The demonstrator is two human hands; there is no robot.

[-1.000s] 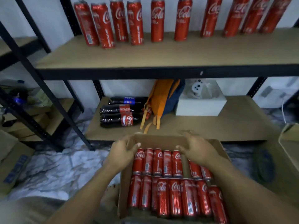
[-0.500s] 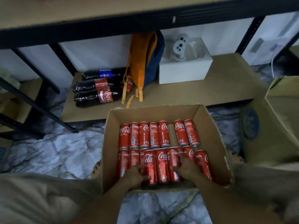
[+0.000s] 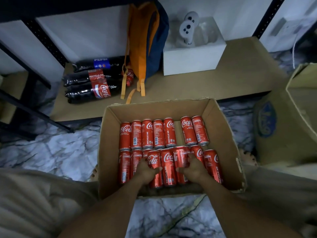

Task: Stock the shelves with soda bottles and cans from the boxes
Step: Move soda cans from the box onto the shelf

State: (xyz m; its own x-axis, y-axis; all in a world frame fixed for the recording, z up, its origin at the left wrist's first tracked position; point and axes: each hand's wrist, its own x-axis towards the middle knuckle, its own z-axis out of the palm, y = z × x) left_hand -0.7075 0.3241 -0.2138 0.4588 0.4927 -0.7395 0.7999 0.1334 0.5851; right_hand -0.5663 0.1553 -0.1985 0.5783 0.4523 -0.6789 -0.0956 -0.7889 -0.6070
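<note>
An open cardboard box [image 3: 221, 134] sits on the floor between my knees, holding two rows of slim red Coca-Cola cans lying flat. In the near row, my left hand [image 3: 146, 170] grips one red can [image 3: 154, 162] and my right hand [image 3: 193, 169] grips another red can [image 3: 181, 158]; a third can [image 3: 169, 169] lies between them. The far row of cans [image 3: 158, 133] lies untouched. On the low shelf board [image 3: 231, 79] lie three dark soda bottles [image 3: 92, 83], one Pepsi and two Coca-Cola.
An orange and blue backpack [image 3: 145, 42] leans on the shelf beside a white box [image 3: 192, 57] with white controllers on top. A second cardboard box [image 3: 295, 121] stands at right. Black shelf posts [image 3: 39, 35] rise at left. The floor is marbled.
My view has tilted down from the upper shelf of cans to the box. Both hands moved from the box's far edge to the near row and closed around cans.
</note>
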